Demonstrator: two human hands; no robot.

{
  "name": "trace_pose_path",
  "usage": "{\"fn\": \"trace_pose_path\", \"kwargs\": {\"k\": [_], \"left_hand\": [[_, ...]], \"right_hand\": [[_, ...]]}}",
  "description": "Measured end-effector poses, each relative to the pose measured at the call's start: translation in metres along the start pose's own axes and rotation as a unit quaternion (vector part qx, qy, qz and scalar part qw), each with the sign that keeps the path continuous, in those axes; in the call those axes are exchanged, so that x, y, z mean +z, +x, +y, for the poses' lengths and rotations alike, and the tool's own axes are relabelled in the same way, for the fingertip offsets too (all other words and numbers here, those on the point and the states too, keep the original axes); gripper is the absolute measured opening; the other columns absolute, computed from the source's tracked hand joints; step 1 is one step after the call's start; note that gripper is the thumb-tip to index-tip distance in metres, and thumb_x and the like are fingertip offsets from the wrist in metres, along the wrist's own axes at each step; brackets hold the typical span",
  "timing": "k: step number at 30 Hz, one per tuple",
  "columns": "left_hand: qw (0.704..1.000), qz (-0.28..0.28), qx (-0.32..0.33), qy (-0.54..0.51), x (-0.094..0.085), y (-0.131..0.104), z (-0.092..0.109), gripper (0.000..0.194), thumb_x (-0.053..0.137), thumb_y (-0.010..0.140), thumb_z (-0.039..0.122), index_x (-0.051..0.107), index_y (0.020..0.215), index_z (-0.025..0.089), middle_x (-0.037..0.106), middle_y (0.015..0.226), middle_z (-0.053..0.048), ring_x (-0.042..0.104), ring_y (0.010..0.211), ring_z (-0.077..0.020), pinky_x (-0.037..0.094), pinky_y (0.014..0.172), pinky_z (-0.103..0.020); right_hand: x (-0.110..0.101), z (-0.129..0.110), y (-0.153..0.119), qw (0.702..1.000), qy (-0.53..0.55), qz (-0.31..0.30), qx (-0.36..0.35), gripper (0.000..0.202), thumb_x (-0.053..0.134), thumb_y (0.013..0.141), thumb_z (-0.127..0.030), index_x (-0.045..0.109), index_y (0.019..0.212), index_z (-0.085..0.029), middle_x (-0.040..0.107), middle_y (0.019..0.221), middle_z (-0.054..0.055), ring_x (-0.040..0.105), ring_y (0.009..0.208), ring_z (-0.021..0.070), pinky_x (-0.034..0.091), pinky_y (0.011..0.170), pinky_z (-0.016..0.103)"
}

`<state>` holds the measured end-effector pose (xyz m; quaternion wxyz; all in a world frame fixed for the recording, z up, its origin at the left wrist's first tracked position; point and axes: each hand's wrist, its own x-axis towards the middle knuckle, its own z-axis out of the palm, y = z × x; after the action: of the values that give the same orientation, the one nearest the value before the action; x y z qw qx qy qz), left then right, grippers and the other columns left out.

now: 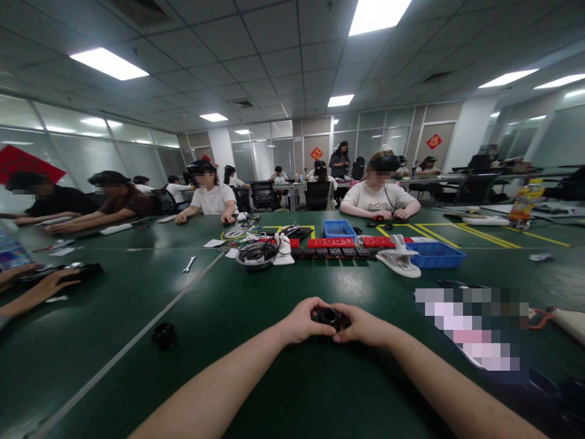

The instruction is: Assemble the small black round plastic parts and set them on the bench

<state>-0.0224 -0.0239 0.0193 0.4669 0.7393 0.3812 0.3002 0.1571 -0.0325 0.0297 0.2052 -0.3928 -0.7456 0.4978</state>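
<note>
Two bare hands meet over the dark-green tabletop (237,384), straight ahead of the wearer, and share one small black round-mouthed part (328,315). The left hand (302,321) has its fingers curled around one side and its thumb along the near edge; the right hand (363,324) grips the other side the same way, the thumb tips close together. From where I stand, the part's open mouth points up and leans back toward the wearer. What shows of the body runs longest from nine to three o'clock, between the palms, but the fingers cover both ends, so I can't tell its true length or what the underside looks like.

Taking that part as the clock's centre, a loose squat black cylinder (163,335) sits near nine, its inside too dark to read. A silver open-ended metal wrench (189,264) lies toward ten, and a white plastic clamp (397,256) stands at one, partly covering a blue plastic bin (437,254). At three, a flat slab (470,329) is blurred into blocks. Past nine, a co-worker's hands (52,288) are cut by the left edge.
</note>
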Motion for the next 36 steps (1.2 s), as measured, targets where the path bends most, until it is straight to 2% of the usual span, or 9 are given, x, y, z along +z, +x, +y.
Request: {"fn": "trace_pose_path", "kwargs": {"k": [2,5,15,28,33,36], "left_hand": [[1.000,-0.024,-0.001,-0.018,-0.001,0.000,-0.001,0.046,0.071,0.051,0.028,0.052,0.091,0.014,0.054,0.081,-0.001,0.049,0.070,-0.0118,0.037,0.062,-0.023],[0.999,-0.032,0.003,-0.030,0.000,0.001,-0.005,0.048,0.072,0.051,0.029,0.052,0.092,0.014,0.054,0.082,-0.002,0.050,0.071,-0.0118,0.037,0.063,-0.024],[1.000,-0.010,0.011,-0.002,0.002,0.000,-0.006,0.050,0.072,0.049,0.033,0.052,0.092,0.014,0.054,0.082,-0.002,0.049,0.069,-0.0111,0.037,0.062,-0.023],[1.000,-0.005,0.010,0.000,0.003,0.001,-0.006,0.050,0.072,0.049,0.033,0.052,0.092,0.014,0.054,0.081,-0.002,0.048,0.068,-0.0113,0.036,0.061,-0.023],[1.000,0.016,0.013,0.015,0.005,-0.001,-0.004,0.049,0.072,0.050,0.032,0.052,0.091,0.015,0.053,0.085,-0.003,0.049,0.072,-0.0130,0.037,0.064,-0.024],[0.997,0.052,0.015,0.051,0.008,-0.002,-0.002,0.048,0.071,0.050,0.035,0.053,0.090,0.015,0.052,0.087,-0.003,0.049,0.075,-0.0147,0.037,0.066,-0.025]], "right_hand": [[-0.003,0.000,0.000,1.000,0.018,-0.022,0.007,0.049,0.062,0.059,-0.017,0.049,0.106,-0.017,0.058,0.093,0.002,0.053,0.083,0.0174,0.041,0.073,0.028],[-0.003,0.004,0.003,1.000,0.007,-0.021,0.005,0.045,0.062,0.059,-0.018,0.052,0.102,-0.017,0.059,0.091,0.001,0.053,0.082,0.0179,0.040,0.072,0.029],[-0.002,0.004,0.002,0.999,-0.040,-0.009,0.010,0.036,0.061,0.060,-0.021,0.055,0.096,-0.017,0.059,0.084,0.000,0.053,0.077,0.0171,0.039,0.068,0.027],[-0.002,0.002,0.002,0.999,-0.038,-0.011,0.003,0.034,0.061,0.061,-0.020,0.055,0.094,-0.017,0.058,0.083,0.000,0.052,0.076,0.0162,0.039,0.068,0.026],[-0.001,0.007,0.005,0.998,-0.058,0.018,0.007,0.033,0.063,0.058,-0.021,0.054,0.090,-0.015,0.057,0.079,0.000,0.051,0.072,0.0153,0.039,0.063,0.024],[0.001,0.010,0.006,0.995,-0.083,0.055,0.016,0.032,0.065,0.055,-0.021,0.052,0.084,-0.015,0.054,0.073,-0.001,0.049,0.067,0.0131,0.037,0.056,0.021]]}}
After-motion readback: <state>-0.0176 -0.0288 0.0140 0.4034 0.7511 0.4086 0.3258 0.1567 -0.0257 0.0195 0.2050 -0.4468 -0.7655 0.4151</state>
